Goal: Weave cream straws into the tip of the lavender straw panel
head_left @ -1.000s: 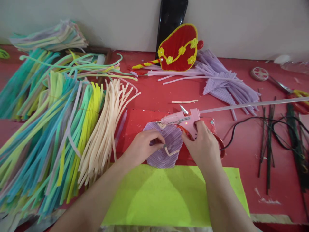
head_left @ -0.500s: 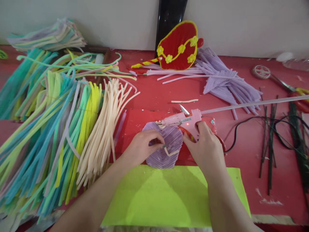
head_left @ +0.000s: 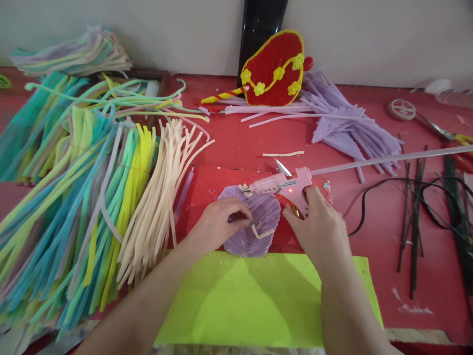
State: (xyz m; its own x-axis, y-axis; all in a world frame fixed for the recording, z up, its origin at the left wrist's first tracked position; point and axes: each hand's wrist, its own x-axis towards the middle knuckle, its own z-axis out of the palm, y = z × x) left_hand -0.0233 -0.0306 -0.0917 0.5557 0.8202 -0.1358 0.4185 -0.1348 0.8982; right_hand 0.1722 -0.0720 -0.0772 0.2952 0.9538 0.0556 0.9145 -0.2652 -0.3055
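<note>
- So, the purple chenille-stem panel (head_left: 269, 211) is laid flat under the fingertips of the left hand (head_left: 228, 217) and just left of the right hand (head_left: 322, 222).
- A bent cream chenille piece (head_left: 264, 234) is pinched between the left thumb and forefinger, with its free end lying over the panel. If that pinch gets nudged, it could easily be stuck down crooked.
- The pink hot-glue gun (head_left: 293, 185) is gripped around its handle by the right hand; whether the trigger is being squeezed can't be told.
- The nozzle is pointed at the panel's far edge, just beyond the left fingers. A burn seems the big risk if either hand slips, plus stray blobs on the purple fuzz if glue oozes.
- A metal blade (head_left: 282, 166) is half hidden behind the gun, so it could be snagged by a careless lift.
- The long glue stick (head_left: 373, 160) is stuck out past the right hand, and the black cord (head_left: 363, 207) is looped to that same side; if either gets caught, the aim would probably be jerked off.
- The cream chenille bundle (head_left: 158, 197) is spread left of the left hand, well away from the nozzle.
</note>
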